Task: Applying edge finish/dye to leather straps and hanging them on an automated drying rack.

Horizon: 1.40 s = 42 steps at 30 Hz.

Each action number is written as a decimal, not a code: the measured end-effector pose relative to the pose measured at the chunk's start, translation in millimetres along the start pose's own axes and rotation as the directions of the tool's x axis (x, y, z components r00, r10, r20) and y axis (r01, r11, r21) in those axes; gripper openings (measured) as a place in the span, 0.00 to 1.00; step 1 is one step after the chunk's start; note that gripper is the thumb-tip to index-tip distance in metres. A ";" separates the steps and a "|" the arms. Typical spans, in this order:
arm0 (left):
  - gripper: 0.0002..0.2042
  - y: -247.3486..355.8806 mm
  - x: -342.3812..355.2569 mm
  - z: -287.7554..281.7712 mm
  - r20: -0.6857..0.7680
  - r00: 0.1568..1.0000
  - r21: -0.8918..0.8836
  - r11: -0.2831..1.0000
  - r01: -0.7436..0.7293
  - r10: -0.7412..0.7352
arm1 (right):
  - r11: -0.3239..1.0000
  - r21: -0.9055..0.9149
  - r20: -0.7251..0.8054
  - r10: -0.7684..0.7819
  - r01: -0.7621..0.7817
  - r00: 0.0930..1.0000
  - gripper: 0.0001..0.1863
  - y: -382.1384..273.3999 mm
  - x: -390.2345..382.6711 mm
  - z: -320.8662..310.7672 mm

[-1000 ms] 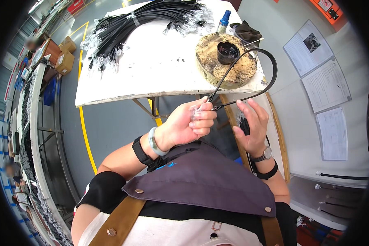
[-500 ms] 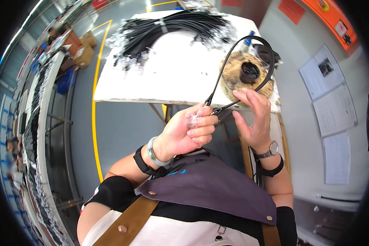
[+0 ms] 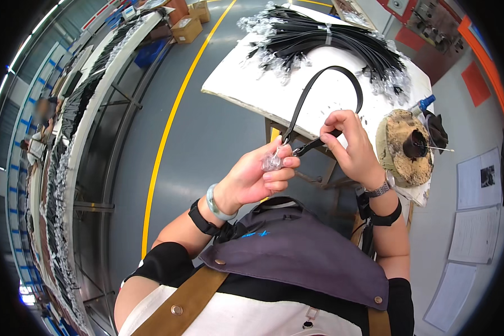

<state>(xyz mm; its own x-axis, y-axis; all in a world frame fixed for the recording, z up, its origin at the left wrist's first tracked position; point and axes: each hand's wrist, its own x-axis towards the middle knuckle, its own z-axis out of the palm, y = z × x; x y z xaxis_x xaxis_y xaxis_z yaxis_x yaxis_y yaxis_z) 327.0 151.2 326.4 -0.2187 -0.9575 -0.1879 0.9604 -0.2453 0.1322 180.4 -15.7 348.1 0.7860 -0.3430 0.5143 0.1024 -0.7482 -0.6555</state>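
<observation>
My left hand [image 3: 263, 173] is closed on the clear-wrapped metal fittings [image 3: 273, 161] where the two ends of a looped black strap [image 3: 354, 84] meet. The loop stands up and away from me over the table edge. My right hand [image 3: 350, 148] has its thumb and forefinger pinched on the strap's right length, a little beyond the end fitting. A purple-grey apron [image 3: 302, 257] lies below both hands.
The white table [image 3: 229, 89] holds a bundle of wrapped black straps [image 3: 302, 39], a round worn block [image 3: 400, 162] with a dark pot [image 3: 414, 143], and a blue-topped bottle [image 3: 423, 105]. Long racks [image 3: 98, 89], cartons [image 3: 187, 28] and co-workers [image 3: 45, 112] are at left; papers [image 3: 476, 232] hang at right.
The view has turned, shifting the table rightward. My right hand, earlier spread beside the strap, has closed on it. The loop has moved left relative to the round block.
</observation>
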 end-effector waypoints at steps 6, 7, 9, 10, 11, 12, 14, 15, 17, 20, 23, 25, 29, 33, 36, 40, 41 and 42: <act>0.18 8.8 -8.4 -17.7 0.025 0.999 0.009 1.000 -0.025 0.025 | 0.989 0.125 0.103 0.065 -0.078 0.993 0.12 2.7 11.2 11.3; 0.18 8.0 -6.7 -16.6 0.022 1.000 0.012 1.000 -0.022 0.022 | 0.994 0.093 0.091 0.046 -0.054 0.995 0.11 4.0 10.4 10.2; 0.17 9.6 -6.0 -18.3 0.012 0.999 0.025 0.999 -0.048 0.047 | 0.998 0.046 0.086 0.032 -0.037 0.996 0.11 3.7 11.5 12.0; 0.17 11.0 -4.9 -18.3 0.016 0.999 0.022 0.999 -0.042 0.042 | 0.998 0.041 0.073 0.035 -0.038 0.997 0.11 3.7 11.3 12.5; 0.17 11.8 -4.6 -18.2 0.026 0.999 0.005 0.999 -0.034 0.034 | 0.999 0.036 0.060 0.038 -0.040 0.998 0.11 3.7 10.5 12.8; 0.17 12.5 -3.8 -18.4 0.035 0.999 -0.012 1.000 -0.025 0.026 | 0.999 0.032 0.059 0.042 -0.044 0.997 0.11 4.4 9.6 12.8; 0.17 13.9 -1.3 -20.8 0.042 0.999 -0.031 1.000 -0.004 0.005 | 0.993 0.070 0.058 0.088 -0.092 0.994 0.11 5.9 7.9 12.7; 0.17 14.6 -0.1 -22.2 0.047 0.999 -0.046 0.999 0.012 -0.009 | 0.993 0.068 0.056 0.092 -0.095 0.994 0.11 6.2 7.4 12.4; 0.17 15.0 2.5 -25.0 0.057 0.998 -0.074 0.997 0.025 -0.020 | 0.994 0.053 0.054 0.095 -0.098 0.994 0.11 6.6 6.8 11.4; 0.17 14.7 5.6 -25.6 0.079 0.997 -0.128 0.991 0.034 -0.024 | 1.000 -0.015 -0.047 -0.002 0.001 0.999 0.11 4.7 4.3 11.9; 0.15 14.7 7.0 -25.8 0.102 0.995 -0.178 0.983 0.031 -0.013 | 0.933 -0.293 -0.056 -0.236 0.210 0.970 0.12 -4.6 2.0 6.6; 0.14 14.5 6.9 -25.8 0.114 0.994 -0.203 0.979 0.028 -0.004 | 0.902 -0.341 -0.036 -0.294 0.265 0.955 0.12 -4.8 -4.6 7.5; 0.14 14.0 6.8 -23.6 0.115 0.993 -0.236 0.972 0.012 0.016 | 0.862 -0.402 0.033 -0.323 0.308 0.946 0.12 -6.2 -16.4 12.3; 0.14 12.6 7.0 -21.7 0.117 0.993 -0.275 0.961 0.018 0.015 | 0.862 -0.400 0.068 -0.310 0.310 0.948 0.11 -9.3 -19.9 15.7; 0.15 11.3 7.3 -18.9 0.098 0.995 -0.238 0.971 0.000 0.024 | 0.856 -0.421 0.074 -0.297 0.300 0.952 0.11 -11.6 -21.3 16.8; 0.15 9.2 7.3 -19.7 0.086 0.994 -0.152 0.987 -0.053 0.066 | 0.844 -0.451 0.075 -0.288 0.290 0.955 0.11 -10.8 -23.2 19.5; 0.15 8.6 7.3 -18.6 0.072 0.994 -0.118 0.990 -0.073 0.082 | 0.843 -0.452 0.075 -0.289 0.290 0.955 0.11 -10.2 -24.1 20.6; 0.15 8.1 7.3 -17.5 0.059 0.993 -0.085 0.992 -0.094 0.099 | 0.841 -0.461 0.062 -0.289 0.284 0.955 0.12 -9.6 -25.2 21.9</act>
<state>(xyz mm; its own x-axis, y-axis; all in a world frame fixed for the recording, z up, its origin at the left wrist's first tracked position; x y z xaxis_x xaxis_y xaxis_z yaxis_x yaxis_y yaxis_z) 336.2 144.9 309.0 -0.1326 -0.9843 -0.1167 0.9878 -0.1409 0.0662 172.9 12.6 329.3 0.7593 -0.0762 0.6462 0.0287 -0.9882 -0.1502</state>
